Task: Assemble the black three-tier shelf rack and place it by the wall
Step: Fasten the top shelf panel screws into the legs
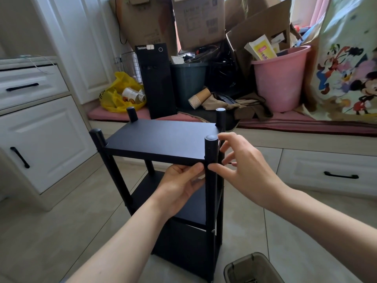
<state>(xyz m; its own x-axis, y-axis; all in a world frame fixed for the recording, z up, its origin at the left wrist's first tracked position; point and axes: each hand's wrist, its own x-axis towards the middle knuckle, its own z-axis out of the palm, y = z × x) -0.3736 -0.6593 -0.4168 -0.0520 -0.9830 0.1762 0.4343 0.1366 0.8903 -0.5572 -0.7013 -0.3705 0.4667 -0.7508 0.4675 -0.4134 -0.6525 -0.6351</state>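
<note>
Now left hand [179,186] grips the matte flat top board [163,137] of the black rack [183,246]; right hand [244,170] pinches its round near-right post [211,152].

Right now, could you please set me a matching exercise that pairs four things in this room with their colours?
Things:
1. rack
2. bucket
3. bag
4. cups

Colours:
A. yellow
B. black
C. brown
D. pink

Pairs: 1-B, 2-D, 3-A, 4-C
</note>
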